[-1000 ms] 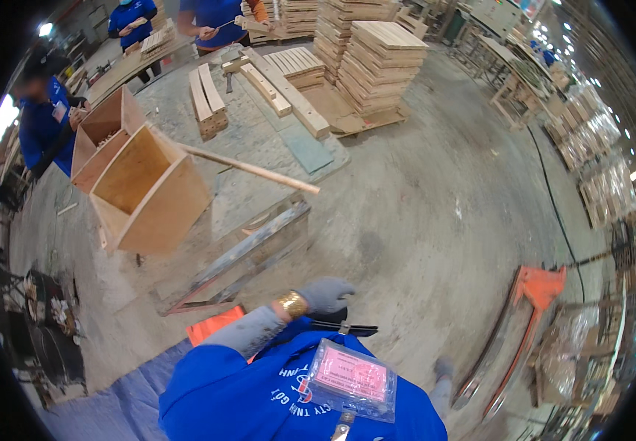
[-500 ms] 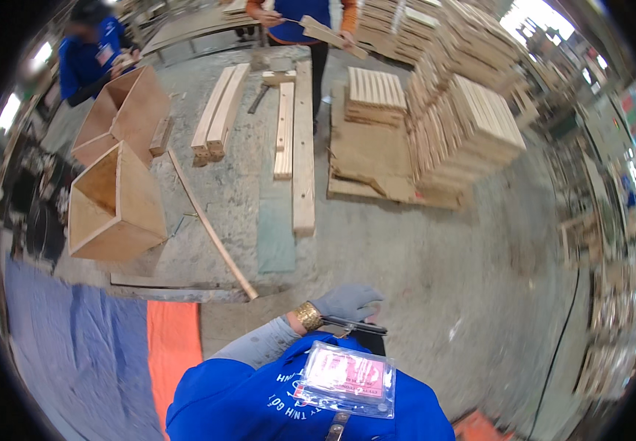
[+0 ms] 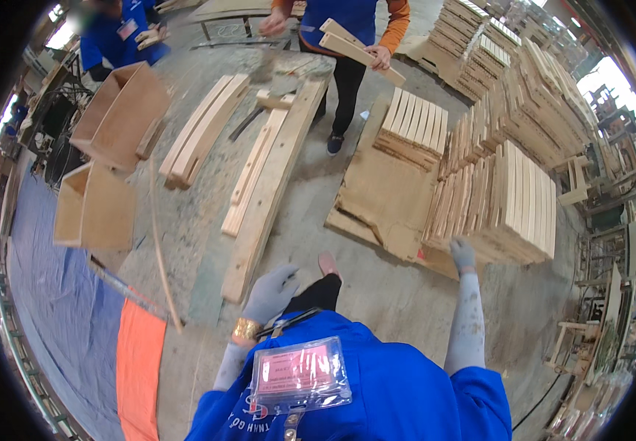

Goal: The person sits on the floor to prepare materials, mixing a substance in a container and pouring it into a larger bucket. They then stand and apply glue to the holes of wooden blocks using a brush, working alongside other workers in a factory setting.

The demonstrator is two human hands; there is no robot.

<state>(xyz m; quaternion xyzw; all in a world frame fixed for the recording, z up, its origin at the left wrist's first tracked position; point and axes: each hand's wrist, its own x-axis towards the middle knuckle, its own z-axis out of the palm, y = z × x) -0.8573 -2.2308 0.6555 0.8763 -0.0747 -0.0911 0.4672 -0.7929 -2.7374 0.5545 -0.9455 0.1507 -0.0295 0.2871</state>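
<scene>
Looking down over my blue shirt, I stand on a concrete floor [image 3: 377, 294]. My right hand [image 3: 463, 253], in a grey glove, reaches out to the near corner of a stack of wooden slats [image 3: 516, 206] and appears to touch it; I cannot tell whether the fingers have closed on anything. My left hand [image 3: 270, 292], also gloved, hangs loosely open and empty just beside the near end of a long plank [image 3: 274, 187] lying on the floor. Open wooden boxes [image 3: 108, 165] sit toward the floor's left edge. Another person [image 3: 347, 29] stands ahead holding boards.
</scene>
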